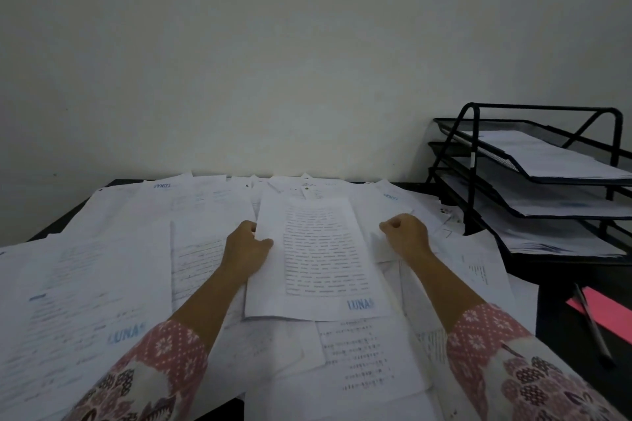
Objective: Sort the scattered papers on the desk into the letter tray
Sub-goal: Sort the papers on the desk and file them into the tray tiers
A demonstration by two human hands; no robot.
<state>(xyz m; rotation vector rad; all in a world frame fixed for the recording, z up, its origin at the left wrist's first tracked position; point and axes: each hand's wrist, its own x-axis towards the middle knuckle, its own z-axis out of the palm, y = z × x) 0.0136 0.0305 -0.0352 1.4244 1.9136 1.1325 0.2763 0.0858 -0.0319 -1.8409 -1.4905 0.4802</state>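
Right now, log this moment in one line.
left hand: pinches sheet | right hand: grips second sheet | tray: stacks in each tier | desk: papers scattered

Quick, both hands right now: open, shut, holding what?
Left hand: grips the left edge of the white printed sheet stamped LUNAS.
Right hand: fingers curled, pinching a plain white sheet beside it.
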